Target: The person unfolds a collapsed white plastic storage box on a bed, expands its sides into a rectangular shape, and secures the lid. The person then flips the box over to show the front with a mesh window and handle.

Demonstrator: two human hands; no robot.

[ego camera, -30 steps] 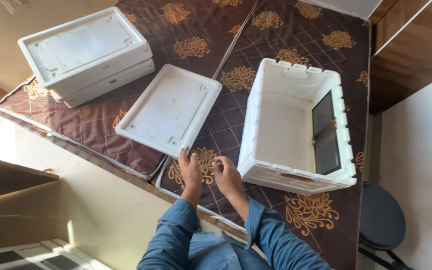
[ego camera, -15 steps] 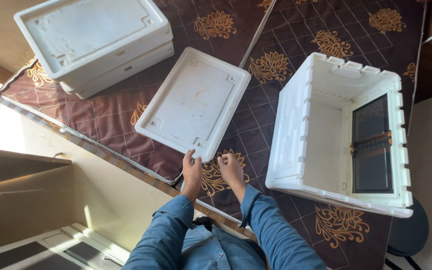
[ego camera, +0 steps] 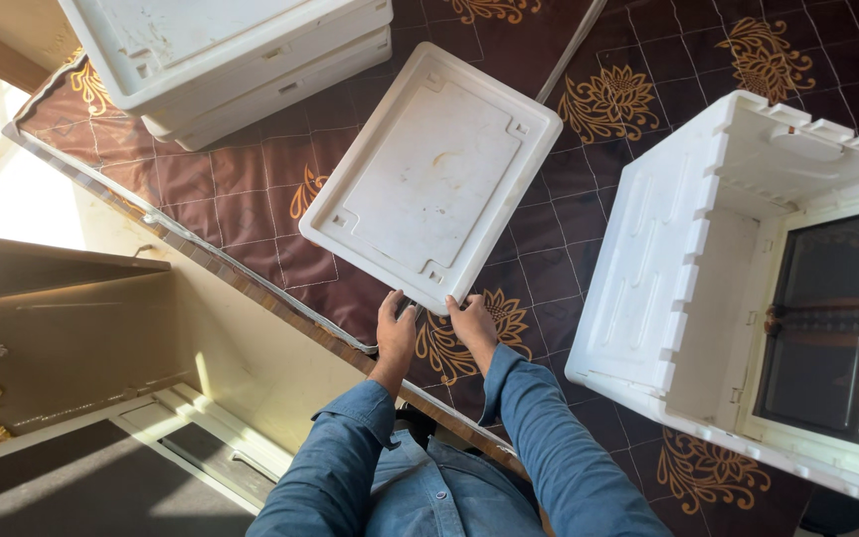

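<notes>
Left hand: left hand (ego camera: 394,333) at the near edge of the flat white rectangular plastic lid (ego camera: 432,175); fingertips curl onto the rim near its lower corner. Grip looks light, fingers bent on the edge, not wrapped around it. Whether the thumb is under the rim, cannot tell.

Right hand: right hand (ego camera: 472,323) just beside the left, fingers on the same near corner of the lid. Also a partial hold, fingertips on the rim, palm off it.

Lid position: lies flat, inner face up, turned at an angle on the dark maroon quilted cover with gold flower print (ego camera: 251,204). Its near corner points toward the person, likely why both hands meet at that one spot.

Lid features: raised border, stepped centre panel, small notches at the corners.

Right of lid: large open white plastic crate with notched interlocking walls (ego camera: 663,278), standing apart from the lid. One wall holds a dark tinted panel with a brownish latch (ego camera: 827,323). Open top faces the camera, inside bare.

Top left: stack of white folded crates with lid on top (ego camera: 241,50), near the cover's edge, apart from the loose lid.

Person: blue denim sleeves (ego camera: 539,452), leaning over the edge of the surface (ego camera: 251,288).

Lower left: pale floor and cream-coloured furniture (ego camera: 62,328) in bright light.
</notes>
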